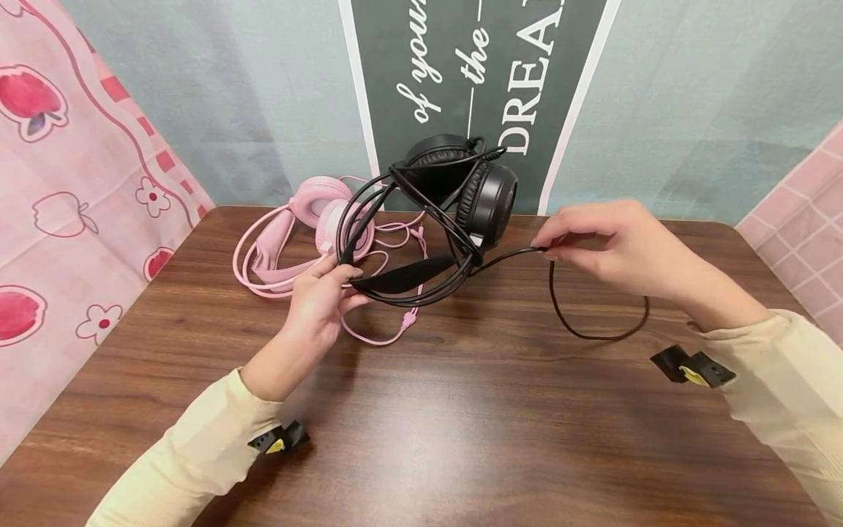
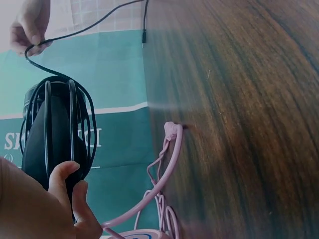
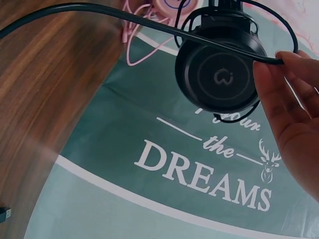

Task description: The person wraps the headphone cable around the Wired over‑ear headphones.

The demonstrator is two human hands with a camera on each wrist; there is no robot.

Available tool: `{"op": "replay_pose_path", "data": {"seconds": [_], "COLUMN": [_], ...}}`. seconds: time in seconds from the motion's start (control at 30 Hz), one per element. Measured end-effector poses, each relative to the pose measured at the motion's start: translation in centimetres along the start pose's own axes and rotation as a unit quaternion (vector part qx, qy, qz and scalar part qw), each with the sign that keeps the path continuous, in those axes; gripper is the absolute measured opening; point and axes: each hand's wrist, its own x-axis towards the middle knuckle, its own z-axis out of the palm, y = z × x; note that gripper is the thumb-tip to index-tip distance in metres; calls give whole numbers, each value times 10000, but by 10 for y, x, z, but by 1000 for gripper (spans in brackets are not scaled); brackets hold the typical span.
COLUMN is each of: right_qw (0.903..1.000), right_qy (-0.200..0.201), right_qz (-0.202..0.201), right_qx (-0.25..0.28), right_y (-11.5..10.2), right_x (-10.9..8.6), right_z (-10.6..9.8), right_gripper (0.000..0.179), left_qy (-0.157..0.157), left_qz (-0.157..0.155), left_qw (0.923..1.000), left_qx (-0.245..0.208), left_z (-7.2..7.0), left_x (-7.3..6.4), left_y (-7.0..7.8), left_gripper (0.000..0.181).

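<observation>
My left hand grips the headband of black over-ear headphones, holding them raised and tilted over the table. Their ear cups point toward the back curtain. Black cord lies in several loops round the headband and cups. Off to the right, my right hand pinches the black cable between thumb and fingertips. From that pinch the cable runs left to the headphones, and its free part hangs in a curve. A small plug shows at its end in the left wrist view. Pink headphones lie behind my left hand, partly hidden by the black pair.
The pink cord, with a small inline piece, spreads over the brown wooden table below the black headphones. A blue-green curtain with lettering hangs at the back edge. Pink printed cloth hangs at the left.
</observation>
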Motion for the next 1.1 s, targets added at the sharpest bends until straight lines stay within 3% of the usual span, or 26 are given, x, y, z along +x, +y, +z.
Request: {"op": "replay_pose_path", "data": {"seconds": [0.4, 0.8, 1.1], "right_qw": [9994, 9988, 9976], "right_qy": [295, 243, 8], "right_qz": [-52, -92, -307], "right_qx": [-197, -426, -627], "right_y": [-4, -8, -1], "right_x": [12, 16, 18], "right_z": [-4, -7, -9], "right_gripper": [35, 32, 35], "left_qy": [-303, -546, -705], "left_qz": [143, 65, 51], "left_qw": [9982, 9939, 9901], "left_qx": [504, 959, 1209], "left_z": [6, 11, 10], "left_x": [-6, -9, -11], "left_y": [-2, -8, -4], "left_gripper": [47, 52, 52]}}
